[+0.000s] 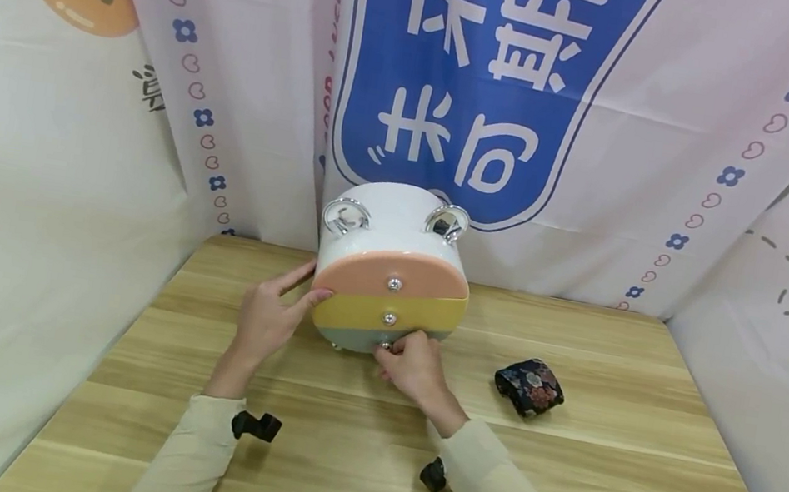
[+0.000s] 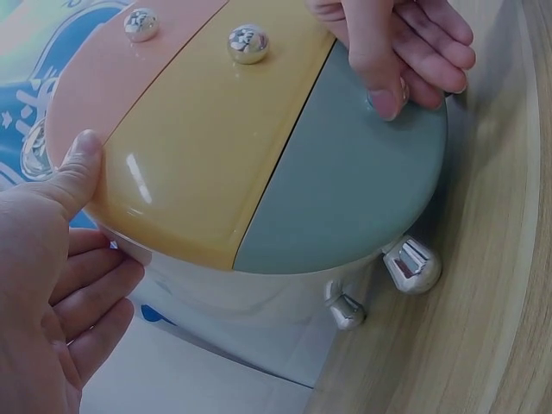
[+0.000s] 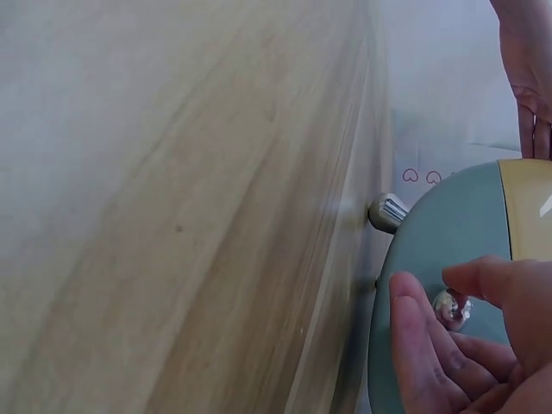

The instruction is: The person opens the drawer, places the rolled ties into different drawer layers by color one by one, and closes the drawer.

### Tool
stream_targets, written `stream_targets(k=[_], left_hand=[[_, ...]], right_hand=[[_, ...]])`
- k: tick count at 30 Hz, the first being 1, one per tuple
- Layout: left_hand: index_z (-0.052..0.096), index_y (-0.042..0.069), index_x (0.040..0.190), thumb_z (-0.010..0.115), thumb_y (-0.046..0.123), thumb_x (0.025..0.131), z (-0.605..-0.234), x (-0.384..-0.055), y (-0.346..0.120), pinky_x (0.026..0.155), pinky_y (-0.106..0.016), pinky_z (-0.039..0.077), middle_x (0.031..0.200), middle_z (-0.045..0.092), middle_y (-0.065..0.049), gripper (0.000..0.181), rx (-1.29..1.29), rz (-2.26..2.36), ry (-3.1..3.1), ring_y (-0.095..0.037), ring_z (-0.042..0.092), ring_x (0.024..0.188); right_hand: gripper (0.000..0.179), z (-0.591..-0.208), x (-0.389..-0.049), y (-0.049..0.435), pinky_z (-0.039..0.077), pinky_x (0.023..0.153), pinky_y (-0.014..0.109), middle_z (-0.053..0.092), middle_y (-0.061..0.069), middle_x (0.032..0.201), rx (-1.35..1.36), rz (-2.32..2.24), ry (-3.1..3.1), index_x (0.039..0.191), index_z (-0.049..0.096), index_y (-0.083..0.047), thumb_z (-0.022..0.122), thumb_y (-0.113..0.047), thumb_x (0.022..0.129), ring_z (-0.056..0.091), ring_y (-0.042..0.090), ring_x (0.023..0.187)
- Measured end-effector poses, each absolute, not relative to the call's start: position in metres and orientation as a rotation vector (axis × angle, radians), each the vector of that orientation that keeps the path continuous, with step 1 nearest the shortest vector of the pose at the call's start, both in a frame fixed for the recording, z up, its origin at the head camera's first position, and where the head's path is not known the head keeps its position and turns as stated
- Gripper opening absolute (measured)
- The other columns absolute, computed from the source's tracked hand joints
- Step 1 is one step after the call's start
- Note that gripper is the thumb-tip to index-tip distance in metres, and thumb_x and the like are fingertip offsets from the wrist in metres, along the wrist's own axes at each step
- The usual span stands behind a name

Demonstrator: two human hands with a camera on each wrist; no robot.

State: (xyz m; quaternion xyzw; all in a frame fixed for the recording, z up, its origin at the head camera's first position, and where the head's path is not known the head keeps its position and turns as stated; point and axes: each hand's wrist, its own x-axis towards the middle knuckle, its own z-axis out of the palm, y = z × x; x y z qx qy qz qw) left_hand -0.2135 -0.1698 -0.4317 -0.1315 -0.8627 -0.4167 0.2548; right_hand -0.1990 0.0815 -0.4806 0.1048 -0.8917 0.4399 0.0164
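A rounded white drawer box (image 1: 394, 217) stands on the table, its front banded by a pink drawer (image 1: 361, 269), a yellow drawer (image 1: 351, 310) and a grey-green drawer (image 1: 351, 340). Each drawer has a round silver knob. My left hand (image 1: 266, 320) steadies the box's left side, thumb (image 2: 79, 164) on the front edge and fairly straight fingers along the side wall. At the bottom drawer, my right hand (image 1: 417, 365) pinches the silver knob (image 3: 452, 309) between thumb and fingers. All drawer fronts look flush, with a thin dark seam above the grey-green one.
Right of the box lies a dark floral-patterned roll (image 1: 529, 387) on the wooden table (image 1: 348, 466). Silver ring-shaped ears (image 1: 446, 224) stick up from the box, and small silver feet (image 2: 414, 266) support it. A printed cloth (image 1: 600, 182) hangs close behind.
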Motion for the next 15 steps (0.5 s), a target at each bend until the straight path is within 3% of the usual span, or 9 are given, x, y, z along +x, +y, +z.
stream_targets(k=[4,6,9,11,13,15], left_hand=[[0.067,0.017,0.143,0.082,0.033,0.093,-0.4312,-0.2133,-0.1696,0.077,-0.037,0.054,0.139,0.070,-0.011,0.055,-0.360,-1.143,-2.341,-0.012,0.039,0.047],[0.067,0.016,0.143,0.082,0.033,0.093,-0.4312,-0.2133,-0.1697,0.081,-0.043,0.056,0.139,0.070,-0.012,0.055,-0.361,-1.154,-2.339,-0.019,0.050,0.053],[0.068,0.015,0.142,0.083,0.032,0.092,-0.4313,-0.2139,-0.1699,0.094,-0.053,0.059,0.138,0.070,-0.013,0.055,-0.365,-1.173,-2.326,-0.035,0.077,0.087],[0.068,0.014,0.141,0.084,0.032,0.092,-0.4319,-0.2146,-0.1702,0.099,-0.058,0.058,0.137,0.070,-0.013,0.055,-0.368,-1.185,-2.318,-0.039,0.074,0.116],[0.068,0.014,0.141,0.084,0.032,0.091,-0.4317,-0.2142,-0.1702,0.103,-0.061,0.057,0.137,0.071,-0.013,0.055,-0.369,-1.199,-2.314,-0.040,0.065,0.131],[0.068,0.015,0.141,0.084,0.033,0.092,-0.4318,-0.2140,-0.1705,0.103,-0.061,0.057,0.138,0.070,-0.013,0.055,-0.366,-1.207,-2.317,-0.041,0.064,0.132]], right_hand=[[0.039,-0.4819,-0.1995,0.0806,0.044,0.041,0.019,0.066,-0.009,0.052,0.309,1.306,-2.774,0.060,0.075,-0.007,0.075,-0.023,0.096,0.063,0.004,0.045],[0.039,-0.4821,-0.1994,0.0802,0.042,0.041,0.019,0.066,-0.010,0.051,0.300,1.294,-2.778,0.060,0.075,-0.007,0.075,-0.023,0.096,0.062,0.002,0.044],[0.039,-0.4816,-0.1986,0.0802,0.042,0.040,0.020,0.065,-0.009,0.050,0.287,1.299,-2.778,0.060,0.074,-0.007,0.074,-0.023,0.096,0.062,0.004,0.044],[0.040,-0.4811,-0.1981,0.0803,0.042,0.041,0.021,0.065,-0.009,0.050,0.279,1.304,-2.781,0.060,0.074,-0.007,0.072,-0.023,0.096,0.062,0.005,0.044],[0.041,-0.4808,-0.1974,0.0805,0.042,0.040,0.021,0.064,-0.008,0.050,0.281,1.305,-2.779,0.059,0.073,-0.007,0.072,-0.023,0.097,0.062,0.006,0.043],[0.042,-0.4804,-0.1970,0.0804,0.042,0.040,0.021,0.064,-0.008,0.049,0.281,1.298,-2.781,0.058,0.072,-0.008,0.072,-0.023,0.097,0.062,0.006,0.043]])
